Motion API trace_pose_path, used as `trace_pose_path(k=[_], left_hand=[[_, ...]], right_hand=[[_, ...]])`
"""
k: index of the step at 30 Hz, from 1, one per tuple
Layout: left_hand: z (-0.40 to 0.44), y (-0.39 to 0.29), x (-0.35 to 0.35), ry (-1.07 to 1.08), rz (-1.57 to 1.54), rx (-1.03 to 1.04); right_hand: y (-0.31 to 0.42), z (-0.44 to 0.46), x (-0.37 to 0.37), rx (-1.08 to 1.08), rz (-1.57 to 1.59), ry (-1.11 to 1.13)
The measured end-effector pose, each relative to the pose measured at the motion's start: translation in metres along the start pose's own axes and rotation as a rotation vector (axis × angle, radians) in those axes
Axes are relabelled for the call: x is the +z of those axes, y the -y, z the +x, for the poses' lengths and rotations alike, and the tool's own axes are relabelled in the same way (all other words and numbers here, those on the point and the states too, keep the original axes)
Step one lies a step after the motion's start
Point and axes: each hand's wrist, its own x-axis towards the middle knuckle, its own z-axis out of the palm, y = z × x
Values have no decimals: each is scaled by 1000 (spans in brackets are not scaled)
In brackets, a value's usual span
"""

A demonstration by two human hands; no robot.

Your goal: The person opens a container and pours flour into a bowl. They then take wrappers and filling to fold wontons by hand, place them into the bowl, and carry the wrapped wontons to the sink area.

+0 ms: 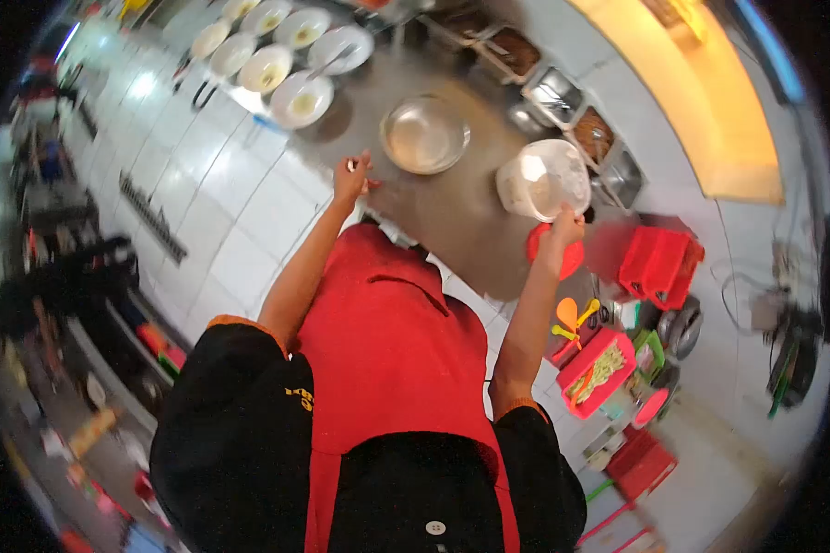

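Note:
My right hand (567, 224) grips the near rim of a white plastic tub (544, 180) at the right of the steel counter (415, 207); the tub's contents are too blurred to tell. Just below that hand lies a round red lid or dish (555, 251). My left hand (353, 177) hovers near the counter's front edge with its fingers curled, and what it holds, if anything, is too small to make out. Between the hands, farther back, sits a round metal bowl (425, 135).
White bowls (302, 100) stand in rows at the upper left. Steel containers (555, 95) line the counter's back. At the right are a red basket (659, 265), orange and yellow spoons (567, 313) and a pink tray (597, 373) of chopped food.

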Motion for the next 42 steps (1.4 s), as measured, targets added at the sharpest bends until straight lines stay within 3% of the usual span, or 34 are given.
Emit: trace_pose_path(k=[4,7,9,12,14,15,17,19,21,23,25,27,29,31,33,34,35,38,39,42], left_hand=[[-38,21,-102,-27,187,19],[-61,76,-197,-104,375,-59],[-80,129,-269,-214,507,-137],[-127,223,-385,-335,921,-234],[-173,220,-418,-260,1105,-326],[-182,241,-444,-248,1013,-497],[-201,227,-453,-313,813,-611],[-205,234,-477,-280,1013,-349],[-196,241,-497,-346,820,-389],[-186,253,-518,-388,701,-231],[-161,231,-524,-409,576,-343],[-145,223,-523,-421,451,-494],[-116,242,-526,-488,308,-481],[-96,277,-520,-475,261,-530],[-72,311,-508,-413,180,-437],[-57,309,-498,-393,127,-510],[-48,312,-485,-365,69,-592],[-28,369,-448,-331,19,-469],[-26,380,-441,-312,16,-441],[-16,407,-421,-233,7,-462]], right_hand=[[-5,-32,1,242,105,53],[-1,-45,-6,138,158,183],[7,-66,-22,457,256,173],[-33,-105,-39,455,165,100],[-71,-134,-54,396,153,236],[-87,-152,-55,394,143,245],[-116,-194,-59,458,-60,500],[-137,-251,-45,404,-450,703],[-162,-303,-33,388,-694,1070],[-215,-336,-27,477,-949,1370],[-252,-373,-3,552,-1182,1609],[-303,-393,15,560,-1279,1658],[-369,-404,42,587,-1215,1614],[-452,-392,62,-87,-1306,1653],[-479,-402,118,-158,-1111,1567],[-499,-401,147,-244,-1041,1573],[-523,-393,171,-535,-1019,1530],[-521,-414,263,-1061,-897,1370],[-529,-414,281,-1189,-856,1338],[-566,-403,311,-1093,-1113,1489]])
